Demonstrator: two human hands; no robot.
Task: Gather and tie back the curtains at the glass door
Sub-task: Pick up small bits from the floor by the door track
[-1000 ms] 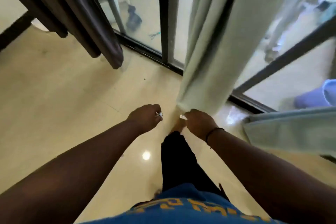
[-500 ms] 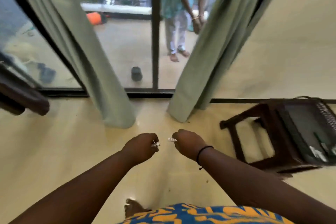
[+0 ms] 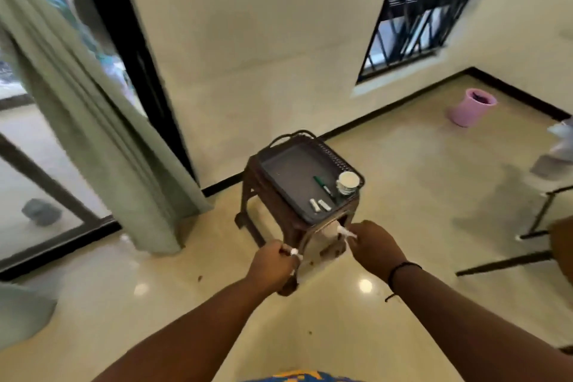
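Observation:
A pale green curtain (image 3: 93, 121) hangs loose at the left, down to the floor beside the glass door (image 3: 37, 170) and its black frame. My left hand (image 3: 273, 260) is curled around a small white object (image 3: 294, 253) in front of the stool. My right hand (image 3: 373, 245) is curled around another small white object (image 3: 344, 231), level with the stool's near edge. Both hands are well to the right of the curtain and touch no fabric.
A brown stool (image 3: 279, 217) carries a dark tray (image 3: 291, 164) with a white tape roll (image 3: 347, 183), a green marker and two small white pieces. A pink bin (image 3: 471, 107) stands by the far wall. Dark chair legs (image 3: 533, 226) are at the right. Another curtain's hem (image 3: 21, 310) lies at lower left.
My view has swung right from the glass door and curtains to the stool and tray. Both hands keep their small white objects and have spread a little apart.

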